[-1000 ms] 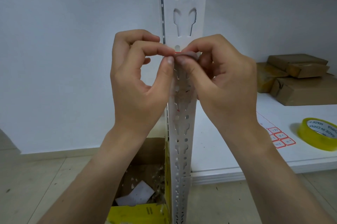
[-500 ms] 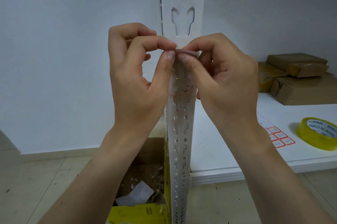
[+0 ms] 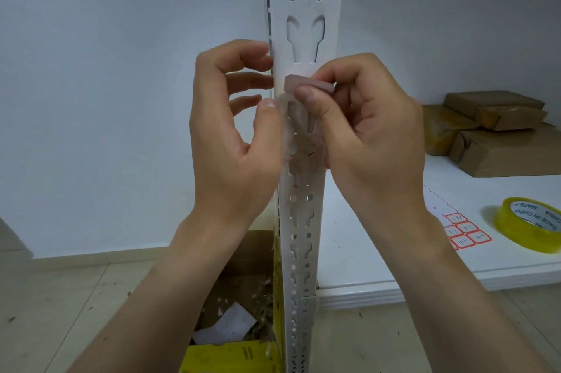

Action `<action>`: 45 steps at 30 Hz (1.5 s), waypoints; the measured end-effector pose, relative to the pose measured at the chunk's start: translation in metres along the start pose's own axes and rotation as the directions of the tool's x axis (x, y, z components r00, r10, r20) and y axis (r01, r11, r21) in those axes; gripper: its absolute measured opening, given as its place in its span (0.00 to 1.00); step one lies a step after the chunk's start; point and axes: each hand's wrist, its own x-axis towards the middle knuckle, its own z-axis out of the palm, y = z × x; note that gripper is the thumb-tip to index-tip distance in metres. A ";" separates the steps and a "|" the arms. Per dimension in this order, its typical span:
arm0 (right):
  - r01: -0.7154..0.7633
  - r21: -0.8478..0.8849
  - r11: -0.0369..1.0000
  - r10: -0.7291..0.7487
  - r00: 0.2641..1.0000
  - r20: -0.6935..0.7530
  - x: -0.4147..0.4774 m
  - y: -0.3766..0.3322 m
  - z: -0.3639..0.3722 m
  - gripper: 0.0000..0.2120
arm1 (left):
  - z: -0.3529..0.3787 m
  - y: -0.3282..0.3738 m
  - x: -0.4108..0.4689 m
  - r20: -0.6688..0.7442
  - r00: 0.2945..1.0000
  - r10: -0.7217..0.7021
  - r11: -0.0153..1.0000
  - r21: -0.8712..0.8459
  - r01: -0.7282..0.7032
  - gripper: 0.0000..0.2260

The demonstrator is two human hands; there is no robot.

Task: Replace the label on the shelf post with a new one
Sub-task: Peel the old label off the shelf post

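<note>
Your right hand [image 3: 373, 136] pinches the label [image 3: 299, 82], long side across the shelf post [image 3: 306, 8]. Your left hand [image 3: 230, 142] is relaxed, holding nothing, just left of it.

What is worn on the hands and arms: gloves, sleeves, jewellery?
Nothing worn. The left hand and right hand have no gloves, rings or watch. The left forearm and right forearm show no sleeve down to the frame edge. Nails are short, unpainted.
</note>
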 end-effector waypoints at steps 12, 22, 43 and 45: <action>-0.128 0.240 0.962 0.140 0.990 -0.034 0.003 -0.008 -0.006 0.05 | 0.002 0.000 -0.001 0.023 0.995 -0.093 0.996 0.009 0.093 0.15; -0.189 0.300 0.935 0.203 0.979 -0.016 -0.003 -0.007 -0.013 0.05 | 0.014 0.013 0.000 0.026 0.982 -0.188 0.981 -0.045 0.189 0.22; -0.294 0.399 0.869 0.328 0.944 -0.019 -0.011 0.000 -0.031 0.06 | 0.026 0.013 0.004 -0.035 0.979 -0.200 0.980 -0.025 0.200 0.20; -0.293 0.407 0.865 0.330 0.944 -0.022 -0.012 0.001 -0.031 0.06 | 0.026 0.013 0.005 -0.043 0.979 -0.197 0.980 -0.005 0.197 0.21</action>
